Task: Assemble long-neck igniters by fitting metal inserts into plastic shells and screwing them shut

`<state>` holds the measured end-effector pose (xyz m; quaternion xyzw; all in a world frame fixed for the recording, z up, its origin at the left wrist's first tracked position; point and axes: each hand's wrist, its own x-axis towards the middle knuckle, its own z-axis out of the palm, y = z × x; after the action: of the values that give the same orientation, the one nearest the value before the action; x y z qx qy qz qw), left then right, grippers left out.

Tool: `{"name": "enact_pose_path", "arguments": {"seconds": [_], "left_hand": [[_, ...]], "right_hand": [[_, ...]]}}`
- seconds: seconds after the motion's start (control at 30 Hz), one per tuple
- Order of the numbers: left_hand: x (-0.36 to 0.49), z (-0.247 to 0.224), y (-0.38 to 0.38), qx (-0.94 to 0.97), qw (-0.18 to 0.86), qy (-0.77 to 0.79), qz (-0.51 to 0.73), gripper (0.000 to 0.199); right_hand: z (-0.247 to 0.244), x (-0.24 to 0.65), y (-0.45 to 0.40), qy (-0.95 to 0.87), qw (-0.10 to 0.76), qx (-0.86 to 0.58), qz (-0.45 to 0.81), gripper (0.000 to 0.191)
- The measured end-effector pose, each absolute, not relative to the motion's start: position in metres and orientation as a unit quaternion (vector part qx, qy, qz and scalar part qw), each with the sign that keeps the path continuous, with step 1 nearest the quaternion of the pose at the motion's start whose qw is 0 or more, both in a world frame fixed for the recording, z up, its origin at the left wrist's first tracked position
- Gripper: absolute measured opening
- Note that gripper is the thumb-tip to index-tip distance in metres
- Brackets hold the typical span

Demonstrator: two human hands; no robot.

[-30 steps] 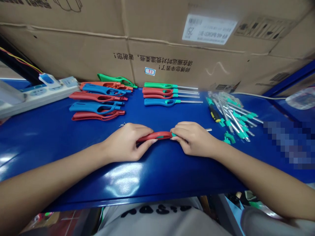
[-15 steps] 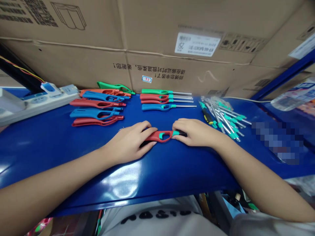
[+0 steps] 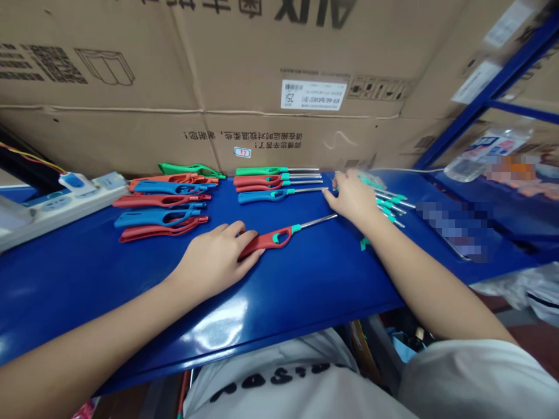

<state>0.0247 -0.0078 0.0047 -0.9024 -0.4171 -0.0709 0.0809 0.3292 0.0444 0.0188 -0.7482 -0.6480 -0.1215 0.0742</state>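
A red lighter (image 3: 267, 240) with a teal trigger and a metal tube lies on the blue table, its handle end between the fingers and thumb of my left hand (image 3: 216, 256). My right hand (image 3: 353, 196) is further back, fingers and thumb apart with nothing between them. Its thumb is near the tube tip of a blue lighter (image 3: 262, 196). Beside that lie red lighters (image 3: 255, 183) and a green lighter (image 3: 257, 171). Metal tubes with teal ends (image 3: 395, 203) lie to the right, partly hidden by my right hand.
Several coloured handles without tubes (image 3: 152, 217) lie at the left, beside a white power strip (image 3: 65, 203). A large cardboard box (image 3: 244, 70) stands behind the table. At the back right are a plastic bottle (image 3: 484, 152) and a blue frame (image 3: 471, 110).
My right hand has let go of the red lighter's front end and moved back and right, opening. The lighter's metal tube now shows. My left hand keeps its hold. The view has shifted.
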Motion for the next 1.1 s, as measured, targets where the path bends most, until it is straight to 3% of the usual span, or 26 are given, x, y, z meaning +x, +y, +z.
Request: {"name": "enact_pose_path", "arguments": {"seconds": [0.1, 0.23, 0.4, 0.6, 0.7, 0.8, 0.93, 1.03, 1.1], "left_hand": [[0.023, 0.004, -0.008, -0.896, 0.063, -0.432, -0.076, 0.037], [0.021, -0.003, -0.005, -0.907, -0.012, -0.403, -0.124, 0.034], [0.023, -0.011, -0.002, -0.912, -0.076, -0.365, -0.172, 0.034], [0.025, -0.012, -0.002, -0.914, -0.079, -0.353, -0.185, 0.035], [0.026, -0.013, -0.002, -0.915, -0.077, -0.348, -0.191, 0.035], [0.029, -0.017, -0.004, -0.914, -0.073, -0.339, -0.209, 0.035], [0.033, -0.026, -0.010, -0.919, -0.071, -0.313, -0.229, 0.039], [0.036, -0.029, -0.014, -0.923, -0.065, -0.292, -0.240, 0.040], [0.037, -0.029, -0.015, -0.926, -0.061, -0.280, -0.246, 0.039]], "right_hand": [[0.023, 0.336, 0.046, -0.613, 0.076, -0.778, -0.112, 0.044], [0.024, 0.340, 0.046, -0.600, 0.007, -0.798, -0.056, 0.056], [0.021, 0.340, 0.048, -0.594, -0.021, -0.804, -0.020, 0.056], [0.028, 0.341, 0.047, -0.586, -0.014, -0.810, -0.010, 0.050], [0.036, 0.347, 0.046, -0.585, 0.111, -0.802, -0.057, 0.041], [0.041, 0.349, 0.049, -0.604, 0.333, -0.721, -0.062, 0.027], [0.039, 0.329, 0.051, -0.574, 0.570, -0.572, 0.137, 0.020], [0.033, 0.295, 0.043, -0.512, 0.630, -0.482, 0.330, 0.027], [0.028, 0.269, 0.034, -0.485, 0.614, -0.447, 0.434, 0.030]]}}
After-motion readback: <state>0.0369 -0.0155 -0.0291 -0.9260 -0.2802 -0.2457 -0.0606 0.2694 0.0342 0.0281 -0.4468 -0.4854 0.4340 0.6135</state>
